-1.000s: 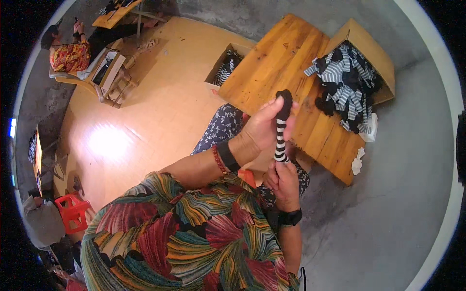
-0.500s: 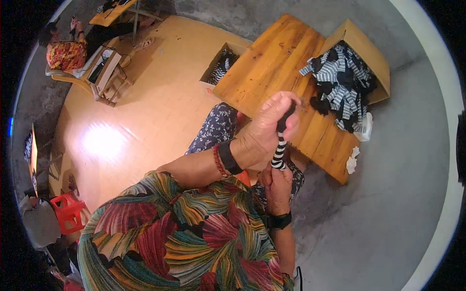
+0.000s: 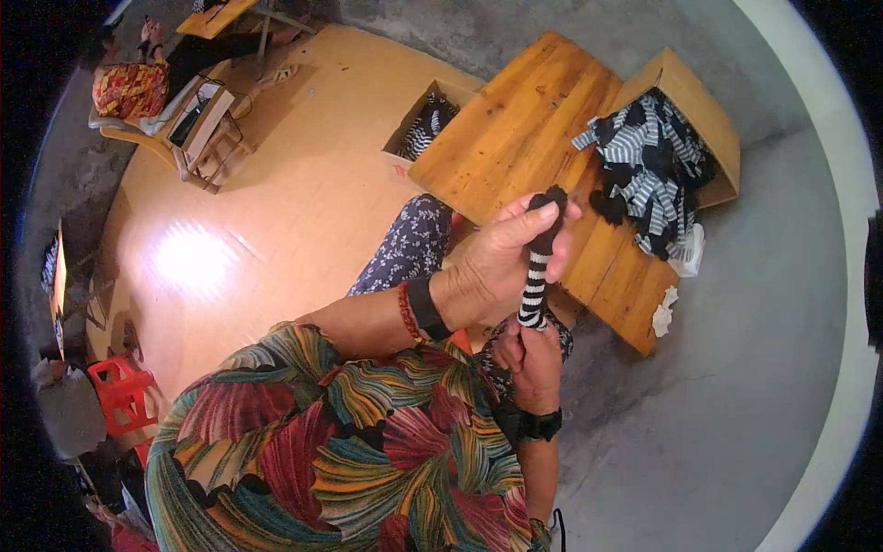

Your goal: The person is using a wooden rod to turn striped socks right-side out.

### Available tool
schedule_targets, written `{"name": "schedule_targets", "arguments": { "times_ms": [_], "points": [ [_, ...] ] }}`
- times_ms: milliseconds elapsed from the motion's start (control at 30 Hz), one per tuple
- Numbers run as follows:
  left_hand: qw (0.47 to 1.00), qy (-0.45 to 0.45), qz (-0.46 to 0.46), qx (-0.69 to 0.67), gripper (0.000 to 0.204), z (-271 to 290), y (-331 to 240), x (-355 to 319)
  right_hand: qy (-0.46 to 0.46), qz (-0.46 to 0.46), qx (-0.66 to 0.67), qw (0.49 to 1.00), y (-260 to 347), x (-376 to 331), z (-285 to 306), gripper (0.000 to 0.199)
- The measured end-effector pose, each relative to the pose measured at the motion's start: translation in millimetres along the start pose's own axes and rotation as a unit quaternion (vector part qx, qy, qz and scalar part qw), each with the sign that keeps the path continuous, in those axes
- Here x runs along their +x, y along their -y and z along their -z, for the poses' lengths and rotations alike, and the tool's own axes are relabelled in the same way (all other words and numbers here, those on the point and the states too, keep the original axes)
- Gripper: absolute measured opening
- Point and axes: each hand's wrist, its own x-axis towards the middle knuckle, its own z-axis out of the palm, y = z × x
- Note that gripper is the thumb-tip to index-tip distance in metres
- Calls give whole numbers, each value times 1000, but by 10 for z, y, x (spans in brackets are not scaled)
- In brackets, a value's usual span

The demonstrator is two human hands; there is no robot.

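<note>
Between my two hands stands a slim black-and-white striped knit tube [image 3: 534, 290], sock-like, with a black upper end that looks ruffled at the top. My left hand [image 3: 504, 244] is closed around the black end, thumb pressed across its front and fingertips showing at the far side. Lower down, my right hand [image 3: 535, 357] grips the striped bottom end, its fingers folded in. What lies inside the right hand is hidden. Past my hands, a pile of grey, white and black striped knit pieces [image 3: 648, 156] spills from a cardboard box [image 3: 722, 133].
The box lies on its side on a wooden table [image 3: 515, 101]. A smaller carton [image 3: 395, 147] with striped knits stands left of it. White scraps [image 3: 662, 313] lie by the table's edge. A red stool [image 3: 124, 396] is at left; another person [image 3: 129, 90] sits at the far left.
My left thumb has moved onto the front of the black end, whose top now shows above the fingers. The right hand keeps its grip, and the view has shifted slightly.
</note>
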Motion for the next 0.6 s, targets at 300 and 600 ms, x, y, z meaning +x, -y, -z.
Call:
{"name": "schedule_targets", "arguments": {
  "times_ms": [300, 600],
  "points": [
    [992, 6, -9, 124, 27, 64, -89, 51, -59, 78, -202, 974, -90, -38, 254, 19],
    [989, 0, 26, 149, 19, 61, 56, -25, -16, 14, -31, 999, -53, 54, 15, 17]
  ]
}}
